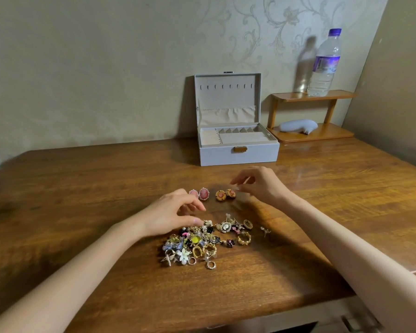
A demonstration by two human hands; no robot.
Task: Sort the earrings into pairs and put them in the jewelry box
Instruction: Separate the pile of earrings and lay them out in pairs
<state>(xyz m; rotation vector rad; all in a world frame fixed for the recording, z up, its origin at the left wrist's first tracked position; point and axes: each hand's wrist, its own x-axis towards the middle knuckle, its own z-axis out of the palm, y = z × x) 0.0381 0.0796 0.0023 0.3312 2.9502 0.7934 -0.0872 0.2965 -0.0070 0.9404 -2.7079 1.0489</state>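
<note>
The loose earrings [197,243] lie heaped on the near middle of the desk [82,188]. Beyond them sit a pink cameo pair [199,193] and a gold round pair [225,195], with the open jewelry box [255,156] farther back.

The left hand [175,212] hovers at the heap, its grip apart and thumb at the heap's far edge. The right hand [257,183] hangs loose over the gold pair, its grip apart and empty.

These pieces look light, hard and liable to snag. I'd pinch each by its face rim, not by the thin post.

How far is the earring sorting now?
Done: a pink pair and a gold pair lie matched on the table. In hand: the left hand reaches into the pile; the right hand hovers near the gold pair. Left: the pile, and the jewelry box looks empty.
</note>
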